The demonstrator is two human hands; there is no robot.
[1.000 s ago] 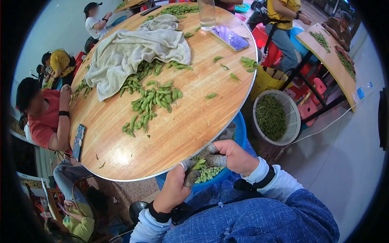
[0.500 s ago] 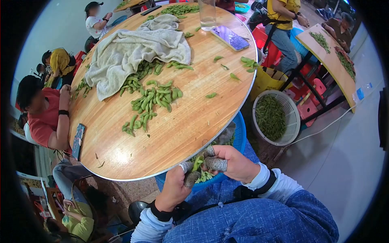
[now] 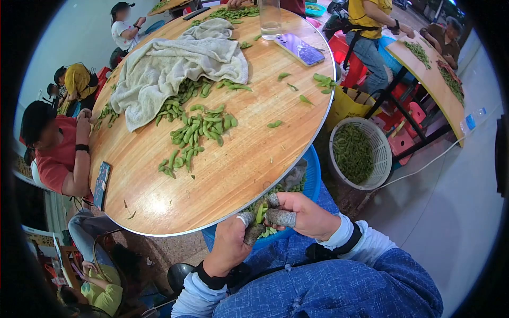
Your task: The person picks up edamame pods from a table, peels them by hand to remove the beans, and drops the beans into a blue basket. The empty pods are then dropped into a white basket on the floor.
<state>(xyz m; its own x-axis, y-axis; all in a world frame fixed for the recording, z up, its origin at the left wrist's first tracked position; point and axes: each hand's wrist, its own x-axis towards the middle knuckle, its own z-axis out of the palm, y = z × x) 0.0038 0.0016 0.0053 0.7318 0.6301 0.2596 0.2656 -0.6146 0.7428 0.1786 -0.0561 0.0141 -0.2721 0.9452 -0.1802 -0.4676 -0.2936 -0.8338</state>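
Observation:
A green soybean pod (image 3: 260, 213) is pinched between my two hands, just past the near rim of the round table. My left hand (image 3: 229, 241) grips its near end, with grey covers on the thumb and finger. On the other side my right hand (image 3: 310, 216) holds it too, its thumb and finger wrapped in the same worn grey covers. Below both hands is a blue basin (image 3: 313, 177), partly hidden by the table, with shelled green beans (image 3: 271, 231) and a pale bag in it. A pile of soybean pods (image 3: 196, 135) lies on the table.
The round wooden table (image 3: 233, 175) bears a crumpled towel (image 3: 175, 74), a purple phone (image 3: 298, 49), a dark phone (image 3: 103, 185) and a glass (image 3: 270, 21). A white basket (image 3: 386, 156) of pods stands right. A person in red (image 3: 59, 153) sits left.
Both hands stay together over the basin, and the pod between the fingers has shifted slightly. A co-worker's hand has come to the pods at the table's far edge.

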